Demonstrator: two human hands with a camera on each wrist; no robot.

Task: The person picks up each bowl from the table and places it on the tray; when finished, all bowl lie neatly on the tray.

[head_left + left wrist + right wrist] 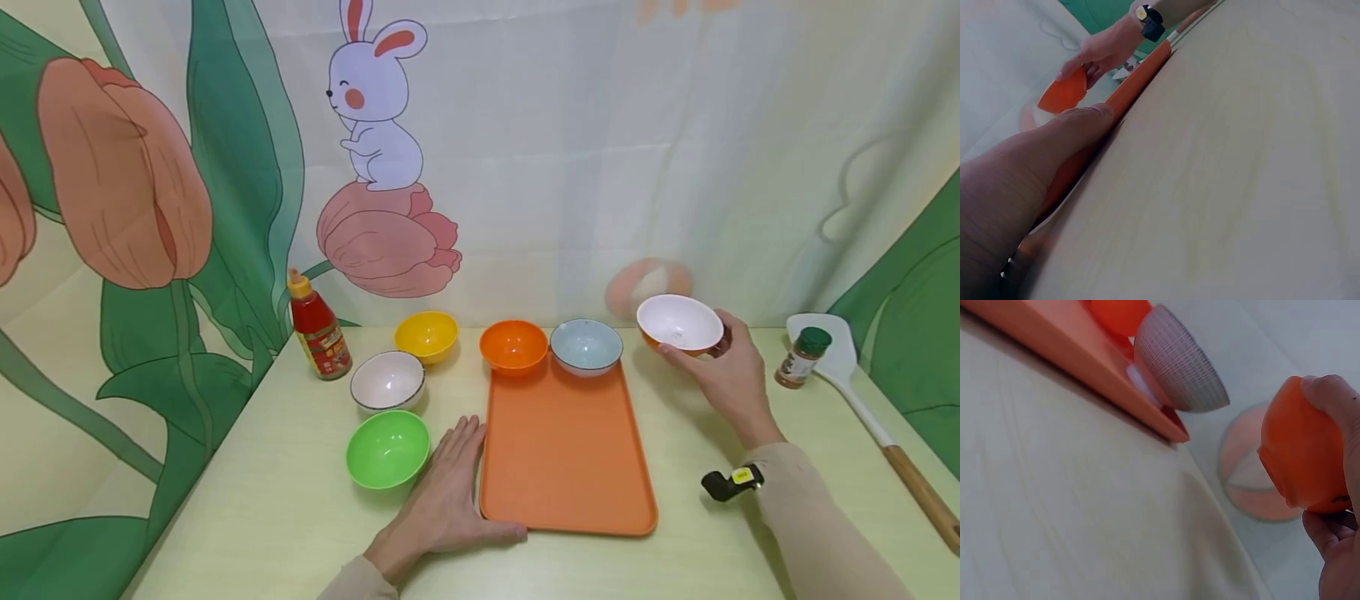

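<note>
My right hand (731, 379) grips a bowl (678, 323), white inside and orange outside, and holds it above the table right of the tray. Its thumb lies on the bowl's near side; the right wrist view shows the orange outside (1307, 447). My left hand (450, 492) lies with straight fingers along the left edge of the orange tray (570, 467), its thumb at the near corner. Across the tray's far end stand an orange bowl (513, 348) and a light blue bowl (587, 348), side by side.
Left of the tray stand a yellow bowl (426, 335), a white bowl (387, 381) and a green bowl (387, 450). A red sauce bottle (318, 329) is at the back left. A green-capped spice jar (802, 358) and a white spatula (855, 392) lie right. A curtain (525, 167) hangs behind.
</note>
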